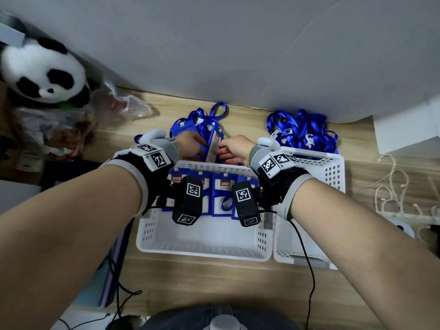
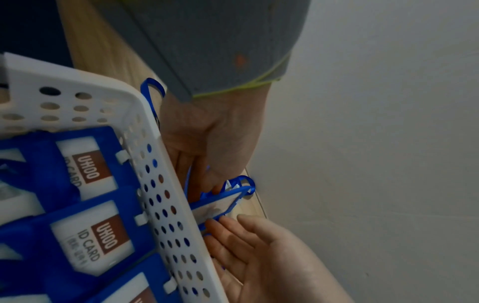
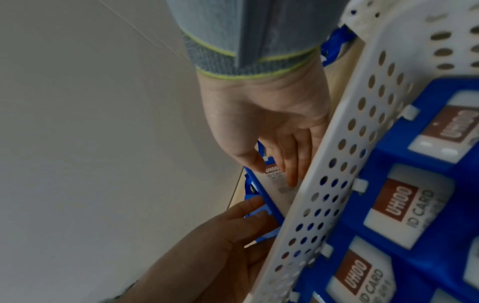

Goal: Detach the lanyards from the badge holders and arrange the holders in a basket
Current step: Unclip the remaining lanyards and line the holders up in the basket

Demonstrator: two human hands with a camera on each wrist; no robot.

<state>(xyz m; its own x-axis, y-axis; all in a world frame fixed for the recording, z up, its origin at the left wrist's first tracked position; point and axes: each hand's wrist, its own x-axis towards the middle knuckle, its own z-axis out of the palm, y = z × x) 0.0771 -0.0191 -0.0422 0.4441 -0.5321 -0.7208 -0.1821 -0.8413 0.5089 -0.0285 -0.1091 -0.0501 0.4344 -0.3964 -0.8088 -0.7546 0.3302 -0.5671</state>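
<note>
A blue badge holder (image 1: 214,146) with a UHOO card stands on edge just beyond the far rim of the white basket (image 1: 204,165). My left hand (image 1: 190,146) grips its left edge, where blue lanyard strap hangs. My right hand (image 1: 232,148) pinches the card side between thumb and fingers. The right wrist view shows the thumb by the white clip on the holder (image 3: 274,180), with the left hand's fingers (image 3: 249,217) on its blue edge. In the left wrist view the holder (image 2: 217,206) lies between both hands. Several detached holders (image 1: 223,186) line the basket's far wall.
A second white basket (image 1: 333,172) stands to the right, with a heap of loose blue lanyards (image 1: 302,132) at its far end. More holders with lanyards (image 1: 197,122) lie against the wall. A panda plush (image 1: 40,72), plastic bags (image 1: 123,103) and white cables (image 1: 392,186) flank the baskets.
</note>
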